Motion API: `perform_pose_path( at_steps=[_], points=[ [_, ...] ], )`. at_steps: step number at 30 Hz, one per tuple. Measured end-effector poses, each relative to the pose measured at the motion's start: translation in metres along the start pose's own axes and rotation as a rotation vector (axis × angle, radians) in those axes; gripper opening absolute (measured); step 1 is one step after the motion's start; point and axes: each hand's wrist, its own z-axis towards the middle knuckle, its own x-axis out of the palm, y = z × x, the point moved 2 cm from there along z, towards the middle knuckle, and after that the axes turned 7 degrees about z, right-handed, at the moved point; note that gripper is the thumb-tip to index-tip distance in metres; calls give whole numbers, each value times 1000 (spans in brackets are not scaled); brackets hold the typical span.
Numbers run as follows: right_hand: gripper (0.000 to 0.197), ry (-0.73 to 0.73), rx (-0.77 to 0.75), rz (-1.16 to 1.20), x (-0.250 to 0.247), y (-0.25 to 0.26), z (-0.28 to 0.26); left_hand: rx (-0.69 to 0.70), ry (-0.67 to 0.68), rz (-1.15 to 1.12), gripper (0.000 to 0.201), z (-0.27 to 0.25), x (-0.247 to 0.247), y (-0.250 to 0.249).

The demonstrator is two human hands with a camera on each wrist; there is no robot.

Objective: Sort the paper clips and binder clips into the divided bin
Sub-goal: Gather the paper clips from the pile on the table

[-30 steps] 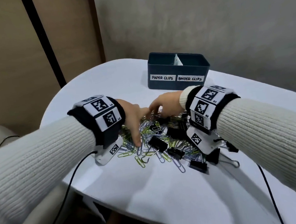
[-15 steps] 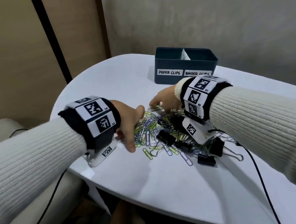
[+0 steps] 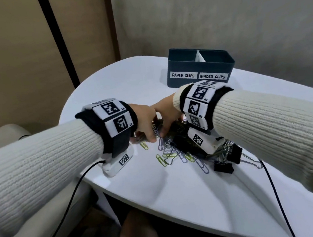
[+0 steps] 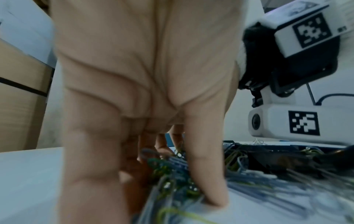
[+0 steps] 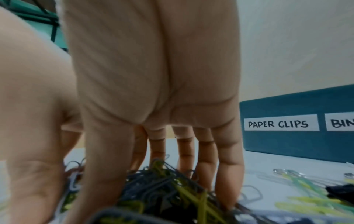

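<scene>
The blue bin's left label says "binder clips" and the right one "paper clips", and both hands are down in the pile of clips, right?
Not quite: the labels are swapped. The head view shows the bin marked "paper clips" on the left, "binder clips" on the right. Both hands are indeed in the pile.

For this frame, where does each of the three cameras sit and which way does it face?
Head: worn on the head, looking forward and down at the white table, the clip pile and the divided bin; shows both sleeved forearms, the left hand and the right hand.
Left wrist: looks along the left palm, fingers down in the pile; the right wrist's camera mount shows.
Right wrist: looks along the right hand, fingers down in the pile, towards the bin's PAPER CLIPS label.
Shared: head and right wrist views both show that label.
</scene>
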Motion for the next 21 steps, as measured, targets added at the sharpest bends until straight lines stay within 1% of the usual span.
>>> perform_pose_path(
  at_steps=[3,5,7,9,10,12,14,16,18,21],
  points=[
    [49,-4,31,-30,-2,-4,2,-11,-104,110,30,0,-3,-5],
    [45,-18,63,-58,-4,-12,2,-13,-161,192,25,1,-5,-7],
    [40,-51,88,-35,-6,-24,1,-5,-178,205,22,6,-7,-7],
    [32,-87,103,21,-10,-39,0,4,-201,172,13,11,-11,-6],
    [25,-104,106,70,-11,-47,0,12,-212,135,10,13,-13,-5],
    [4,-131,128,256,-13,-67,0,28,-205,-3,19,20,-18,-2],
    [12,-173,130,528,-17,-85,-3,52,-189,-146,17,27,-26,2],
    [14,-197,118,733,-23,-98,-9,76,-200,-307,14,33,-34,4],
    [13,-234,83,858,-35,-108,-15,102,-238,-446,11,39,-51,1],
    [14,-293,41,1016,-54,-115,-22,152,-297,-591,12,42,-76,-3]
  ],
)
